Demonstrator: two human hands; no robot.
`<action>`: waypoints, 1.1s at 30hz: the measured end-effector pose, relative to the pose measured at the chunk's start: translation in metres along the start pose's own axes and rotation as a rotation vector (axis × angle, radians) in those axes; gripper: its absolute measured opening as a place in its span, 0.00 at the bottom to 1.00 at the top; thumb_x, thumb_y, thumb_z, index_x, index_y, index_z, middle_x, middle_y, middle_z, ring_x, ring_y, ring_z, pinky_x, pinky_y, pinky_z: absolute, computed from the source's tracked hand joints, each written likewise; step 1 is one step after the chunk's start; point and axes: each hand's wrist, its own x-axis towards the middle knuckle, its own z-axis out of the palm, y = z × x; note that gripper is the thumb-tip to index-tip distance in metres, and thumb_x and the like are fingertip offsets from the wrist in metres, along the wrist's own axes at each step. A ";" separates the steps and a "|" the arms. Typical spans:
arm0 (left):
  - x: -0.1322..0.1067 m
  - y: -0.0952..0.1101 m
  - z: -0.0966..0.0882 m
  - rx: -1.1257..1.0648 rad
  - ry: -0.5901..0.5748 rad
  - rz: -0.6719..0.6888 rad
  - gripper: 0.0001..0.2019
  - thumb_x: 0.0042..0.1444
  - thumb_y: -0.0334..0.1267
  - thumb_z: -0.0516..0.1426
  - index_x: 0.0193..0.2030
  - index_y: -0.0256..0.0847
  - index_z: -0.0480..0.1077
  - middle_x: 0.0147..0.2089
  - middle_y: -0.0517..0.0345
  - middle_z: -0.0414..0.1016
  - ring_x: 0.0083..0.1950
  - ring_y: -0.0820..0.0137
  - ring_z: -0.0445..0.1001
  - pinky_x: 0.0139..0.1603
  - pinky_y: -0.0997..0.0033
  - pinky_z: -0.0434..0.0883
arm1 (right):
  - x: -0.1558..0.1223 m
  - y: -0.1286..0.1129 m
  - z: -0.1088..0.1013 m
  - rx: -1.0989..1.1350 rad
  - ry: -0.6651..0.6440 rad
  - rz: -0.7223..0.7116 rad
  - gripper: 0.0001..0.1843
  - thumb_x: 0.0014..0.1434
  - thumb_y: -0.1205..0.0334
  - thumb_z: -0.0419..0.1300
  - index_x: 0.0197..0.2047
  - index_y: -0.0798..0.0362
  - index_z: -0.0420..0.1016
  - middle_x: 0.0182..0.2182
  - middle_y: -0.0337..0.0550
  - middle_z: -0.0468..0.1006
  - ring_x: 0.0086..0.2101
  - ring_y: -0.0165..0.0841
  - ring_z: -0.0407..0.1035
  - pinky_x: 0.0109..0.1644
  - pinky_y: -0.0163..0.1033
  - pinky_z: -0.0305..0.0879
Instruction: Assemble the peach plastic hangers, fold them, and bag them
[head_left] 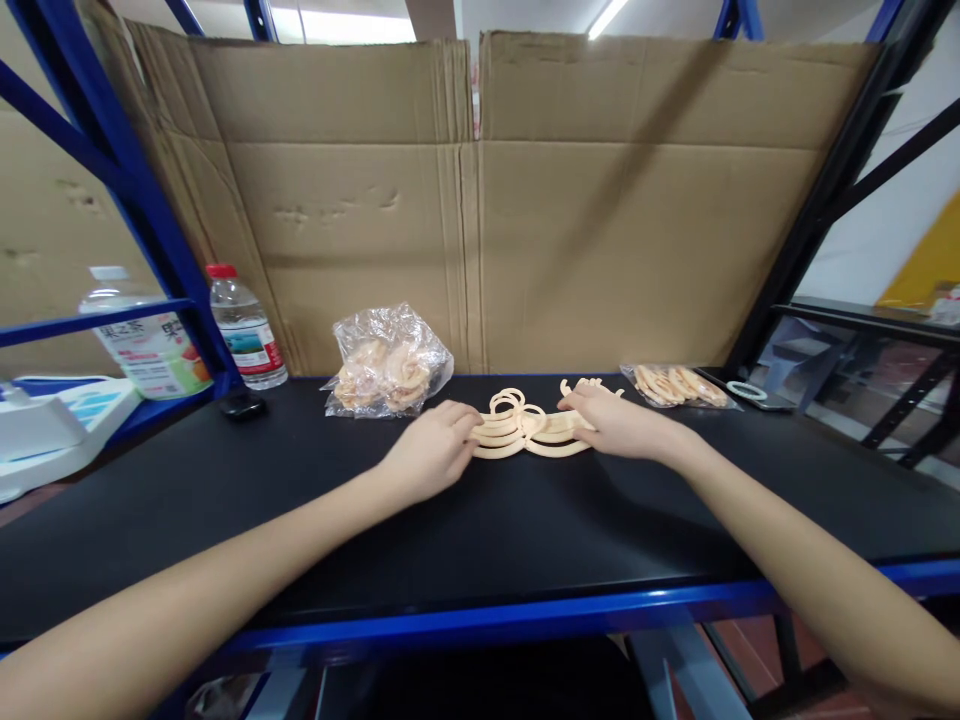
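Several pale beige curved pieces with round loops (517, 432) lie side by side on the black tabletop, in the middle of the head view. They look like hangers, but their exact kind is not clear. My left hand (431, 448) has its fingers bent round the left ends of these pieces. At their right ends, my right hand (626, 422) grips with thumb and fingers. Small curled beige bits (577, 385) show just behind the right fingers. Both hands partly cover the ends of the pieces.
Behind my left hand sits a clear plastic bag (390, 362) of beige pieces; another flat bag (679, 386) lies back right. A phone (757, 394) with a white ring is beside it. Bottles (251, 335) and a black mouse (242, 404) stand left. Cardboard (637, 220) walls the back.
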 end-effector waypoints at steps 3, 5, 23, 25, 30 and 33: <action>-0.005 0.020 0.012 -0.014 -0.122 -0.040 0.25 0.62 0.46 0.49 0.62 0.32 0.58 0.65 0.41 0.59 0.65 0.55 0.56 0.64 0.52 0.56 | -0.002 -0.022 0.020 0.033 -0.001 0.008 0.35 0.63 0.50 0.50 0.62 0.71 0.58 0.59 0.67 0.61 0.60 0.50 0.55 0.61 0.49 0.53; -0.006 0.025 0.017 -0.026 -0.244 -0.099 0.31 0.63 0.52 0.44 0.67 0.31 0.50 0.69 0.41 0.48 0.70 0.53 0.46 0.66 0.47 0.49 | -0.001 -0.030 0.036 0.042 -0.033 0.061 0.46 0.61 0.39 0.47 0.65 0.73 0.51 0.63 0.68 0.52 0.64 0.53 0.45 0.64 0.54 0.46; -0.011 0.003 0.003 -0.027 -0.512 -0.276 0.45 0.57 0.66 0.38 0.69 0.29 0.42 0.70 0.38 0.34 0.71 0.47 0.34 0.64 0.36 0.40 | 0.032 -0.066 0.065 0.105 0.032 0.114 0.44 0.64 0.43 0.40 0.66 0.77 0.45 0.65 0.69 0.47 0.64 0.53 0.42 0.66 0.51 0.41; -0.014 0.004 0.004 -0.007 -0.495 -0.332 0.45 0.57 0.66 0.38 0.69 0.28 0.42 0.70 0.37 0.34 0.71 0.47 0.34 0.64 0.36 0.39 | 0.039 -0.067 0.066 0.124 0.033 0.072 0.44 0.64 0.43 0.40 0.66 0.77 0.45 0.65 0.69 0.47 0.64 0.52 0.42 0.66 0.51 0.41; -0.009 -0.002 0.016 0.019 -0.455 -0.415 0.46 0.57 0.65 0.37 0.69 0.25 0.41 0.71 0.38 0.34 0.71 0.49 0.32 0.65 0.37 0.36 | 0.064 -0.052 0.067 0.122 0.017 -0.018 0.44 0.64 0.42 0.39 0.67 0.76 0.43 0.65 0.67 0.47 0.65 0.49 0.42 0.66 0.49 0.42; 0.000 -0.007 0.023 0.023 -0.440 -0.440 0.45 0.57 0.64 0.37 0.69 0.26 0.41 0.71 0.39 0.34 0.71 0.50 0.32 0.65 0.39 0.36 | 0.074 -0.041 0.069 0.120 0.014 -0.027 0.45 0.64 0.41 0.38 0.67 0.76 0.43 0.65 0.67 0.47 0.65 0.49 0.43 0.66 0.48 0.41</action>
